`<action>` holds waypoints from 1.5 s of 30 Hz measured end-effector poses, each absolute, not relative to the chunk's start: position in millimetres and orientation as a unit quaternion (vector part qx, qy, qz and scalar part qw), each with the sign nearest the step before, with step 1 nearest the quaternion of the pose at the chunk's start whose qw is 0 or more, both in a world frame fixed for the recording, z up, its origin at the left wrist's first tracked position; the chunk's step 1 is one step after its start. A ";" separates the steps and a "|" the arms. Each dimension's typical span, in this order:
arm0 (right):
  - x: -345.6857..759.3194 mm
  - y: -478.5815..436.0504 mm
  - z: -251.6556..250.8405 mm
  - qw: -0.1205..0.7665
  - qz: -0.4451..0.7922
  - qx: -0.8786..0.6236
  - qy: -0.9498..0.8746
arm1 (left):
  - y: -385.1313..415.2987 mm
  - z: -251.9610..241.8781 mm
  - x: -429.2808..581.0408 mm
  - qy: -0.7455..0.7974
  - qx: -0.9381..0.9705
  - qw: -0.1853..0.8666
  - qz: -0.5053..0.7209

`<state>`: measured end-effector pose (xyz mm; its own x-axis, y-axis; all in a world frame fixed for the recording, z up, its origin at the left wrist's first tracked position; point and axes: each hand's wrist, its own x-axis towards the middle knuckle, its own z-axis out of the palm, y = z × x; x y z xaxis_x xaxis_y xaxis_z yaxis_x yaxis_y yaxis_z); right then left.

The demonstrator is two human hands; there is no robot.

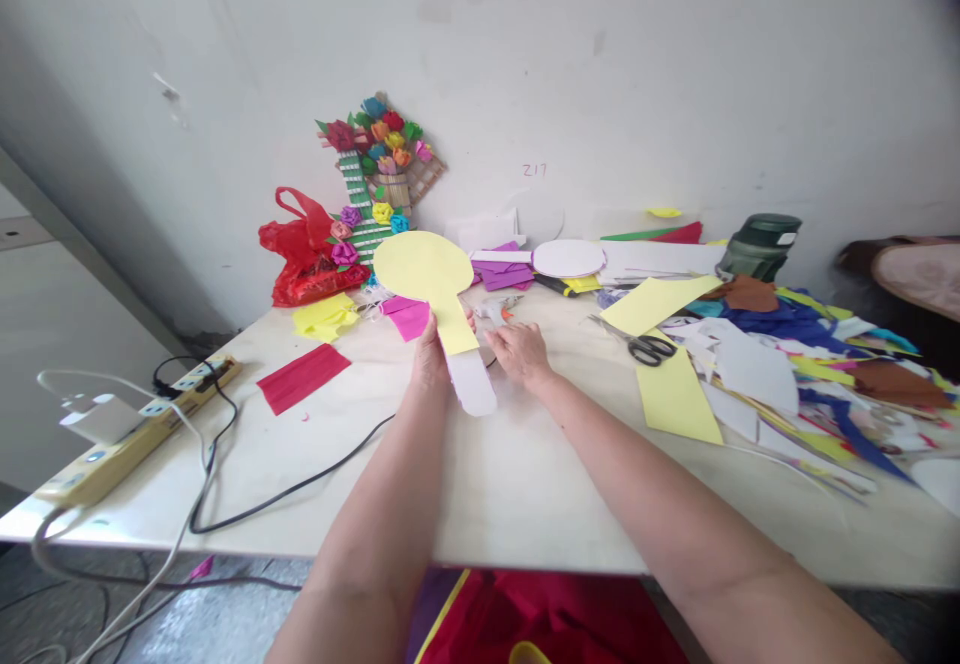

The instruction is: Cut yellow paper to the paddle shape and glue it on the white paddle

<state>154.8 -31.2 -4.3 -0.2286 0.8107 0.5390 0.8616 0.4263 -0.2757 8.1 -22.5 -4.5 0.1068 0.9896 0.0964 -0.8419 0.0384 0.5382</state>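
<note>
A paddle-shaped paper cutout, with a round yellow head and a white lower handle, is tilted above the table. My left hand is closed around its handle from the left side, thumb at the edge. Just right of the cutout, my right hand has its fingers curled at the handle of a pale hot glue gun with an orange part near its nozzle. The glue gun lies on the table, and my fingers hide its handle. A black cord runs leftward from behind the cutout.
Black-handled scissors lie by yellow paper pieces. A heap of scraps and a dark green bottle are at right. A power strip lies at left. Paper flowers and a red bag stand behind.
</note>
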 end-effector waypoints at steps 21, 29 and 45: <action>148.1 -39.9 2.8 0.412 0.212 -0.503 -0.730 | -18.1 -8.8 7.5 0.146 0.301 0.715 0.614; 144.0 -39.5 -2.7 0.388 0.148 -0.447 -0.792 | -12.6 -14.8 8.3 0.163 0.318 0.695 0.624; 148.8 -33.3 -9.2 0.406 -0.089 -0.443 -0.794 | -20.9 -4.9 27.7 0.147 0.392 0.611 0.672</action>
<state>148.8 -33.3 -9.2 -0.2781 0.6314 0.7239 0.7756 0.5922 -0.2186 27.7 -20.9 -4.9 0.0537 0.9362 0.3473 -0.7063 -0.2103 0.6759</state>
